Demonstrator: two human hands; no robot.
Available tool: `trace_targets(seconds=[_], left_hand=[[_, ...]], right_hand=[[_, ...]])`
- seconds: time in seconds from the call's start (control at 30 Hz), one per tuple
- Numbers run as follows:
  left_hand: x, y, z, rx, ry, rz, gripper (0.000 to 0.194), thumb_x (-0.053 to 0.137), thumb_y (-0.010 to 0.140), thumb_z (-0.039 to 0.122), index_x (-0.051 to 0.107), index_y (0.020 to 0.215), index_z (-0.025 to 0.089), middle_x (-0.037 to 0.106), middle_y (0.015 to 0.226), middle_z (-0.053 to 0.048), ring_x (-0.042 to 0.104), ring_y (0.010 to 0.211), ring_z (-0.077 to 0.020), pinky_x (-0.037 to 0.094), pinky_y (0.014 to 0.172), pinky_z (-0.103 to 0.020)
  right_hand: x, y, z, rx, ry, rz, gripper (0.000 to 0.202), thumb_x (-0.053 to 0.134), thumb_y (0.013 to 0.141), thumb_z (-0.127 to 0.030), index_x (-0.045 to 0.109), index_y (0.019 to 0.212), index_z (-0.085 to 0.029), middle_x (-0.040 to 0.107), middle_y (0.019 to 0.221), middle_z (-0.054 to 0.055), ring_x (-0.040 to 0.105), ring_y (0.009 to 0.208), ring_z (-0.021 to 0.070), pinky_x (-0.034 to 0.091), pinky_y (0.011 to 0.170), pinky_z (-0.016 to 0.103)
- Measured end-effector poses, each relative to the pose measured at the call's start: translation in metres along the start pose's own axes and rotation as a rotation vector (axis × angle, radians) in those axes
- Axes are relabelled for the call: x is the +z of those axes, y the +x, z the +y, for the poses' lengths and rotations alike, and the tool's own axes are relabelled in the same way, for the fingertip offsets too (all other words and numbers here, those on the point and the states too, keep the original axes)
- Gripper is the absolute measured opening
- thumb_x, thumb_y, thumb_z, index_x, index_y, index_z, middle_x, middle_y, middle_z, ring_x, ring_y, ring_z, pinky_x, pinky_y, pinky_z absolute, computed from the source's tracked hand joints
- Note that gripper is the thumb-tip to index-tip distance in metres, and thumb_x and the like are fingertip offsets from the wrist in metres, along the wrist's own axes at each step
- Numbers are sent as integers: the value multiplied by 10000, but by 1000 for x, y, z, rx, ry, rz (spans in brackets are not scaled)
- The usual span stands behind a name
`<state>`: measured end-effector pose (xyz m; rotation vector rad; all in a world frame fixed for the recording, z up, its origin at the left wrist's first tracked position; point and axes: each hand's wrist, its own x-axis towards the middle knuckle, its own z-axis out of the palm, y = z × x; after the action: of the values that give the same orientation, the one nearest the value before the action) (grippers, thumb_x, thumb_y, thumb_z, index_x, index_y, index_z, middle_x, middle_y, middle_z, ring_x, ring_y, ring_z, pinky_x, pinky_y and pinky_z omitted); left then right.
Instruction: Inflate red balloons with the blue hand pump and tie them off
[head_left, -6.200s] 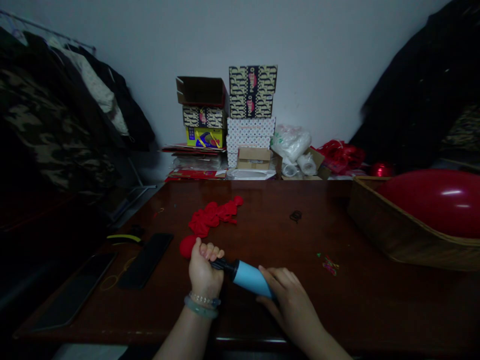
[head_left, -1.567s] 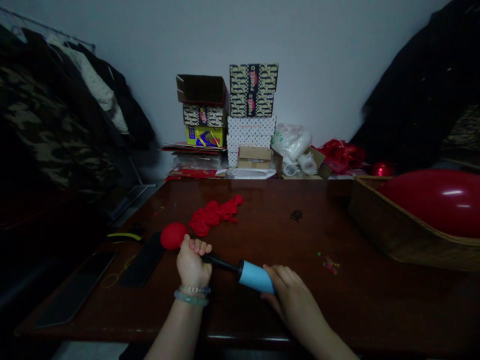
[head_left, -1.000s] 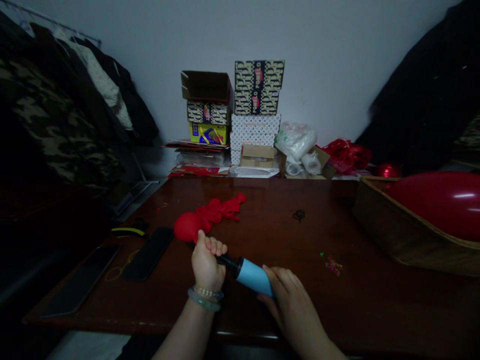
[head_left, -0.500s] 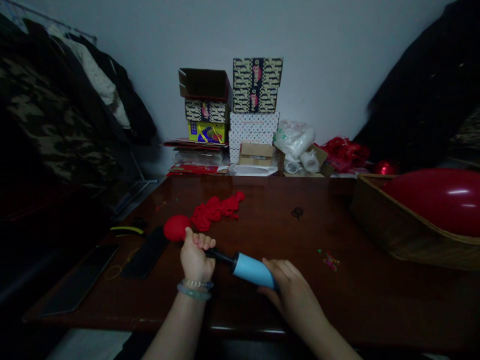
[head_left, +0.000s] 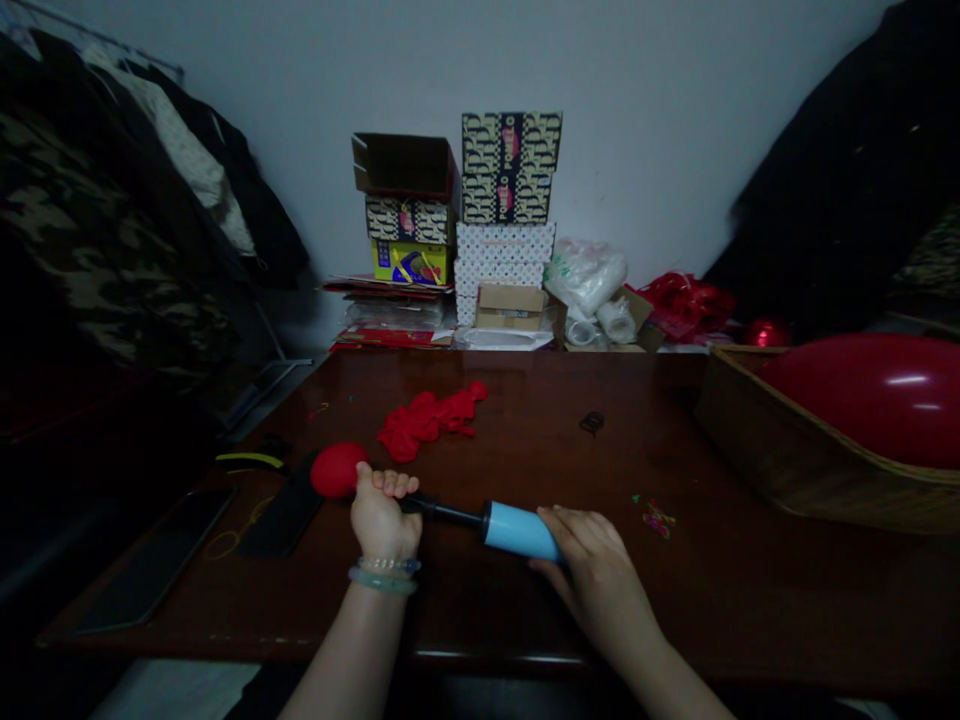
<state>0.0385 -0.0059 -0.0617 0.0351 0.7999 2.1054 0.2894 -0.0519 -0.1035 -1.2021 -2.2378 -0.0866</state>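
My left hand [head_left: 385, 513] is closed around the black end of a blue balloon pump [head_left: 521, 531], its thumb pressing at the neck of a small, partly inflated red balloon [head_left: 339, 470]. The balloon's neck is hidden in the fist. My right hand [head_left: 592, 560] wraps the far end of the pump's blue barrel, and a length of black shaft shows between the hands. Beyond them lies a bunch of limp red balloons [head_left: 427, 418] on the brown table [head_left: 517, 430].
A wicker basket [head_left: 795, 470] with a large red balloon [head_left: 877, 395] stands at right. Small coloured bands [head_left: 659, 520] and a black cord [head_left: 592, 424] lie nearer the middle. At left are a phone [head_left: 157, 560], a dark flat case [head_left: 281, 515] and a yellow-edged item [head_left: 250, 461]. Boxes [head_left: 506, 245] stand behind.
My hands have moved apart, so more of the pump's black shaft shows. My left hand and the balloon have shifted slightly left, and my right hand slightly right with the barrel.
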Motion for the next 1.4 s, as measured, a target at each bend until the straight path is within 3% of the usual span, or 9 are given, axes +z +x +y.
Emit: trace_targets(seconds=[0.2, 0.3, 0.5, 0.67, 0.93, 1.17, 1.4], left_hand=[[4, -15, -14, -48, -27, -19, 452, 565, 882, 398, 309, 573, 190, 290, 436, 86, 276, 364, -54, 296, 410, -210], [9, -30, -23, -80, -14, -91, 466, 590, 863, 426, 328, 563, 185, 297, 442, 80, 273, 373, -54, 295, 411, -212], [17, -43, -24, -27, 35, -176, 494, 606, 841, 467, 332, 544, 184, 295, 437, 70, 265, 384, -61, 293, 412, -219], [16, -40, -20, -12, 65, -164, 501, 607, 831, 490, 328, 547, 187, 297, 433, 73, 262, 378, -61, 289, 409, -218], [15, -28, -12, -25, 45, -157, 482, 623, 833, 439, 323, 552, 187, 284, 430, 81, 254, 363, -52, 267, 395, -205], [12, -2, 17, -29, 20, -23, 404, 476, 931, 289, 323, 571, 186, 280, 420, 86, 260, 342, -50, 277, 394, -203], [6, 4, 10, 4, 29, -13, 412, 552, 884, 349, 301, 596, 195, 270, 437, 98, 274, 347, -49, 299, 409, -197]], right_hand=[[-3, 2, -10, 16, 33, 18, 442, 604, 874, -265, 504, 1296, -176, 646, 1146, 115, 594, 1023, 258, 480, 901, 443], [0, 0, -14, 11, 68, 19, 444, 595, 880, -267, 491, 1300, -170, 640, 1136, 119, 594, 1006, 258, 494, 882, 433], [4, -2, -17, 32, 105, 18, 431, 586, 875, -243, 484, 1287, -167, 632, 1113, 125, 597, 974, 260, 510, 851, 444], [9, -2, -24, 8, 118, 9, 546, 560, 879, -217, 373, 1392, -183, 604, 1211, 132, 578, 1066, 273, 494, 908, 480], [14, -2, -33, -11, 103, 28, 498, 527, 856, -141, 438, 1342, -195, 618, 1229, 117, 601, 1094, 254, 523, 917, 451], [3, 5, -21, 39, 99, -83, 599, 637, 786, -102, 450, 1346, -202, 623, 1239, 108, 607, 1093, 268, 510, 937, 464], [3, 4, -11, 12, 64, -28, 493, 605, 831, -153, 499, 1309, -205, 629, 1215, 99, 606, 1074, 253, 513, 917, 446]])
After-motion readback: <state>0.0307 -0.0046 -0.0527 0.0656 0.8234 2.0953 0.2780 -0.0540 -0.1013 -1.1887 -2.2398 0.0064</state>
